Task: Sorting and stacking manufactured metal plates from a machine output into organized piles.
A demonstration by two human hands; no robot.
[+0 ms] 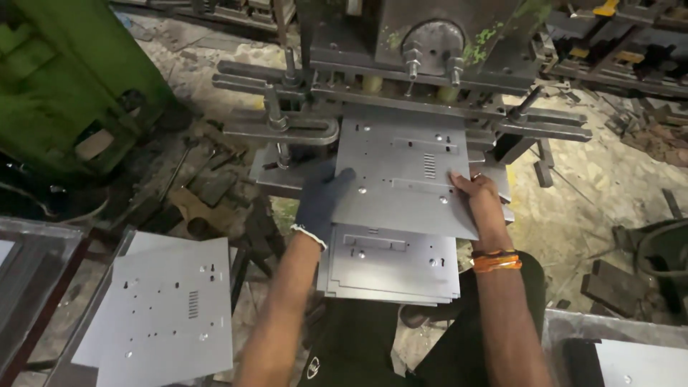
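Observation:
A grey punched metal sheet [401, 175] lies flat under the head of a stamping press [423, 43], its far edge in the die area. My left hand [322, 197], in a dark glove, presses on the sheet's left edge. My right hand [479, 197], bare with orange bands at the wrist, grips the sheet's right edge. Just below, on my lap, rests a stack of similar sheets [390, 265].
Another pile of punched sheets [161, 308] lies at the lower left on a frame. A green machine [72, 79] stands at the left. Clamp bars [279, 129] flank the press bed. Scrap and metal blocks [609, 287] litter the dirty floor; a tray corner [631, 358] is at the lower right.

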